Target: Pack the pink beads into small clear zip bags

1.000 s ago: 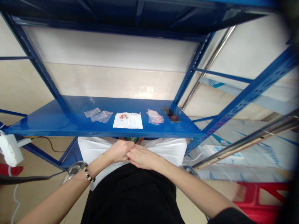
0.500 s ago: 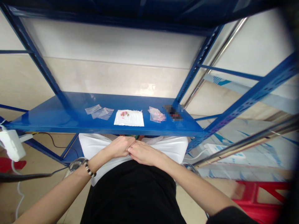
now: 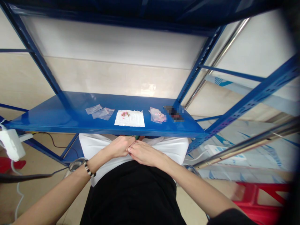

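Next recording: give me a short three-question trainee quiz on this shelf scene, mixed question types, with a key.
1. True or false: the left hand and the right hand touch each other below the blue shelf.
2. What lies on the white sheet? A small pink pieces; B scissors; C a cup.
3. Fill in: the beaded bracelet sits on the ___ wrist.
Key: 1 true; 2 A; 3 left.

place: small packing workshop or storeroom | blue steel rack (image 3: 58,120), shelf just above the left hand (image 3: 120,146) | beyond the hand: clear zip bags (image 3: 100,112), white sheet (image 3: 131,120) with pink beads (image 3: 124,114) | far left of it: white power strip (image 3: 10,144) | right of it: red plastic stool (image 3: 264,193)
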`<state>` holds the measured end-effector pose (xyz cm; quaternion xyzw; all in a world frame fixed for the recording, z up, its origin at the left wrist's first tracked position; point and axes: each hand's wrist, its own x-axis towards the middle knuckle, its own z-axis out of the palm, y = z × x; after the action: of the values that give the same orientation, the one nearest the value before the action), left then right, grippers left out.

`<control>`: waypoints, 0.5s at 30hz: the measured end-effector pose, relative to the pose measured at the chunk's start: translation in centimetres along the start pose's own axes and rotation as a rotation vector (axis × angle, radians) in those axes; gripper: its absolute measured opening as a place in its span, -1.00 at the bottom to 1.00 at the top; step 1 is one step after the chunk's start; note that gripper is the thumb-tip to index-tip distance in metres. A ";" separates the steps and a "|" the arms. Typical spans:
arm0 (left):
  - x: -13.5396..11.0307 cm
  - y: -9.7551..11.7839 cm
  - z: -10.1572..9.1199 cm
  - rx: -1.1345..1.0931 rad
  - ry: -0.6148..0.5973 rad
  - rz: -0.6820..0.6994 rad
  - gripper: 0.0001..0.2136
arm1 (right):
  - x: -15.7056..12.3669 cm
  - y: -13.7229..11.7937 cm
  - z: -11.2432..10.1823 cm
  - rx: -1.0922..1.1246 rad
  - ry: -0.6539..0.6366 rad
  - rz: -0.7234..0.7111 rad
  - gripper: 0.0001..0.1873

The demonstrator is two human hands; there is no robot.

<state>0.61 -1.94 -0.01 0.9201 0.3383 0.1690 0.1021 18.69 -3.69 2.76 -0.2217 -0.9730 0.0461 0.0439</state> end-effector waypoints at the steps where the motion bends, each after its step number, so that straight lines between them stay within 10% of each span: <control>1: 0.0 0.0 0.0 -0.003 0.003 0.002 -0.92 | 0.0 0.0 0.0 0.003 0.000 0.001 -0.83; 15: -0.8 -3.1 -1.1 -0.150 0.160 -0.140 -0.88 | -1.2 0.8 -1.5 0.083 0.222 0.033 -0.46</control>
<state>-2.18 -0.03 -0.17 0.8677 0.3950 0.2591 0.1546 20.23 -3.42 4.05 -0.2393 -0.9557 0.0624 0.1597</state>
